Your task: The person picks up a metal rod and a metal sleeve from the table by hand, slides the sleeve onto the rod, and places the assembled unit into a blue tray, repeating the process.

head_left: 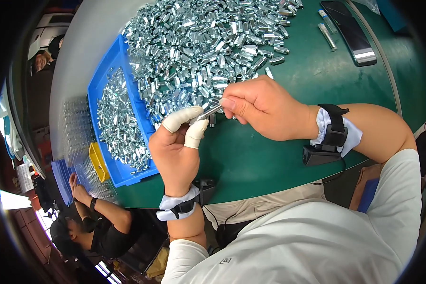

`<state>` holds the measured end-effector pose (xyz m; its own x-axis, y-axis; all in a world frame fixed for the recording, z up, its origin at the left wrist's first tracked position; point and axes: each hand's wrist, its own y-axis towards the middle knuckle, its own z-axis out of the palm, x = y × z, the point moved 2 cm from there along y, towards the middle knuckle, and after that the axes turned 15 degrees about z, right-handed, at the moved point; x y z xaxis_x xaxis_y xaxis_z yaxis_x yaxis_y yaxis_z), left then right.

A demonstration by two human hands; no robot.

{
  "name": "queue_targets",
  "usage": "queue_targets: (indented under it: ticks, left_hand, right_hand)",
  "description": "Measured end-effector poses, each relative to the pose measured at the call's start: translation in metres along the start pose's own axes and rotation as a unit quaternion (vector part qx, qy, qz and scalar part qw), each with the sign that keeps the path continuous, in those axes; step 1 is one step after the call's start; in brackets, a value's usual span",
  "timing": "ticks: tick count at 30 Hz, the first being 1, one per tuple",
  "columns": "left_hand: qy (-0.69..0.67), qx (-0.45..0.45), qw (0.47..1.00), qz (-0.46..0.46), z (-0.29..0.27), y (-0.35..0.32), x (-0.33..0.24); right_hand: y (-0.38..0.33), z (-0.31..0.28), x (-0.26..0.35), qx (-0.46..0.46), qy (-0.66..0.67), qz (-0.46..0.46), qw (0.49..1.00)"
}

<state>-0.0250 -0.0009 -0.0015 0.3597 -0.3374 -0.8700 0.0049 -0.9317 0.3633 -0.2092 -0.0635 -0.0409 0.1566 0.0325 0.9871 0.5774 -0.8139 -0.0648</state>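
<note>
Over the green tabletop, my left hand [175,158] pinches a small shiny metal sleeve between thumb and index finger, both covered by white finger cots. From the right, my right hand [274,111] grips a slim metal rod [214,110] with bare thumb and curled fingers. The rod's far end meets the sleeve at the left fingertips; whether it sits inside or only touches is hidden by the fingers. Just beyond both hands spreads a big heap of silver hexagonal metal sleeves [208,42].
Left of the heap stands a blue divided tray [136,179] holding many small metal parts. Beside it are a yellow bin [98,162] and stacked clear racks [78,125]. A dark phone [350,33] and two small tubes [327,37] lie far right. A co-worker [113,227] sits lower left.
</note>
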Motion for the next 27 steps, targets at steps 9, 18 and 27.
queue_targets:
  ticks: [9,18,27]
  left_hand:
    - [-0.021,-0.005,0.998,-0.059,0.003,-0.008,0.003]
    - [-0.051,0.037,0.994,-0.093,0.012,0.002,0.009]
    - [-0.062,0.029,0.992,-0.105,0.003,-0.013,-0.025]
  right_hand:
    - [-0.005,0.003,-0.004,-0.004,-0.016,-0.023,1.000]
    - [0.006,0.003,-0.004,-0.001,-0.046,-0.060,0.997]
    - [-0.007,0.011,0.016,0.007,-0.057,-0.054,0.997]
